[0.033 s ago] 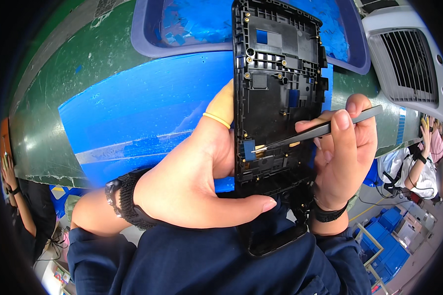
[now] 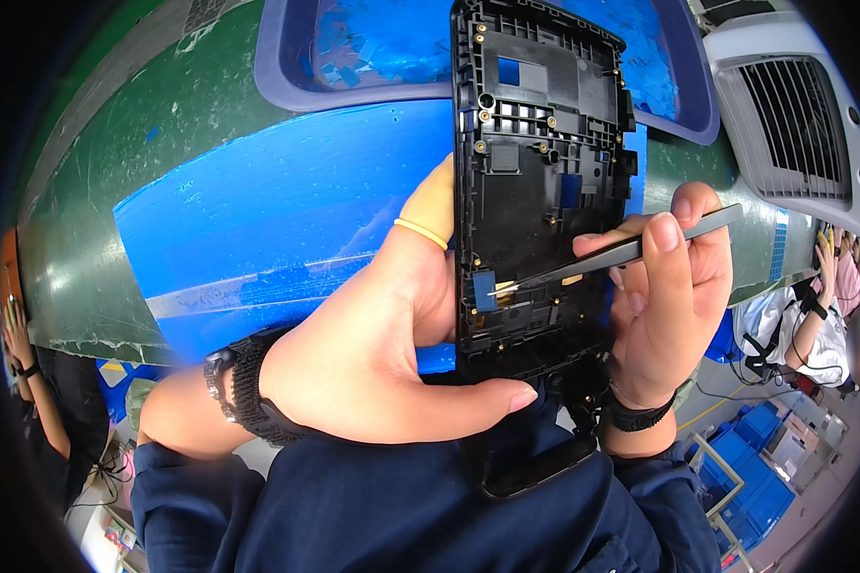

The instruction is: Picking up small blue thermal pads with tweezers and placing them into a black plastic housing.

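Frame (image 2: 540,181), black plastic, stands upright in my left hand (image 2: 373,344), long axis vertical, top toward the tray (image 2: 287,86). My right hand (image 2: 674,296) pinches tweezers (image 2: 621,253), tips on a blue tab (image 2: 484,289) low on its left edge, above the blue mat (image 2: 258,220).

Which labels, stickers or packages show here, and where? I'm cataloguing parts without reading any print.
Small blue sticker: square, low on the left side of the black frame, at the tip of the tweezers.
Blue patch: small rectangle, mid-frame, right of centre.
Blue crates: stacked boxes, lower right, on the floor.
No screens or signs seen.
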`<state>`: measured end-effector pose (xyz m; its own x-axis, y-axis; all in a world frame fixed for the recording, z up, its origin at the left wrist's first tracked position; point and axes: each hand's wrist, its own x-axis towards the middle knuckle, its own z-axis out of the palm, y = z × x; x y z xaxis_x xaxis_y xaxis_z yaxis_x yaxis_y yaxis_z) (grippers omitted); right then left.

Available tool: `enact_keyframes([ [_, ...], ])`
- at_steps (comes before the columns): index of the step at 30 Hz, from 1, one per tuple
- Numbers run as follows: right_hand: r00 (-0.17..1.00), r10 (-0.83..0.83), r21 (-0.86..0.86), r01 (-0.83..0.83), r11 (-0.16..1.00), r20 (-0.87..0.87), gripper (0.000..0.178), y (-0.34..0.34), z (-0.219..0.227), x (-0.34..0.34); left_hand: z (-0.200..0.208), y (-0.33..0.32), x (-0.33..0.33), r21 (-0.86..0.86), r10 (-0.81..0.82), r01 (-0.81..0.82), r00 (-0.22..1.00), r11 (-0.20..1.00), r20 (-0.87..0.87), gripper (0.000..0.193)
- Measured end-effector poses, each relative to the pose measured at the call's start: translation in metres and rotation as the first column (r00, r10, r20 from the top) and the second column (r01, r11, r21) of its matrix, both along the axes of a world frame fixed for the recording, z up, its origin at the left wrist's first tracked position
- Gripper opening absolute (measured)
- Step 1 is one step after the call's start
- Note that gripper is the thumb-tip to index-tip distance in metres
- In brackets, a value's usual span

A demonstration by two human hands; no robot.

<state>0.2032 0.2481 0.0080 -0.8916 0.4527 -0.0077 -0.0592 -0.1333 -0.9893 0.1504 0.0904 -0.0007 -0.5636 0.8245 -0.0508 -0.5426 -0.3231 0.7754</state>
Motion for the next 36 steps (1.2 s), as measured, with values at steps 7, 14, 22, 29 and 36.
enact_keyframes([
  [7,0.999,0.030,0.025,-0.030,0.999,-0.009,0.011,0.003,-0.003,0.001,-0.001,-0.002,0.000,0.016,-0.019,0.020,0.998,1.000,-0.054,0.102],
  [14,0.998,0.059,0.010,-0.058,0.998,-0.034,0.012,0.001,-0.004,0.000,0.000,-0.004,0.000,-0.020,-0.014,0.013,0.999,1.000,-0.038,0.102],
  [22,0.999,0.030,-0.112,-0.035,0.993,-0.045,0.015,-0.002,0.000,0.000,-0.002,-0.003,0.002,0.004,0.004,-0.004,1.000,1.000,-0.028,0.101],
  [29,0.992,0.099,-0.232,-0.114,0.966,-0.075,0.021,-0.001,0.002,0.004,0.011,-0.002,0.001,-0.076,0.057,-0.048,0.991,0.996,0.119,0.072],
  [36,0.999,-0.003,-0.109,-0.001,0.994,-0.033,0.019,-0.003,0.012,0.003,0.001,-0.006,-0.002,-0.167,0.015,-0.037,0.991,0.985,-0.133,0.065],
])
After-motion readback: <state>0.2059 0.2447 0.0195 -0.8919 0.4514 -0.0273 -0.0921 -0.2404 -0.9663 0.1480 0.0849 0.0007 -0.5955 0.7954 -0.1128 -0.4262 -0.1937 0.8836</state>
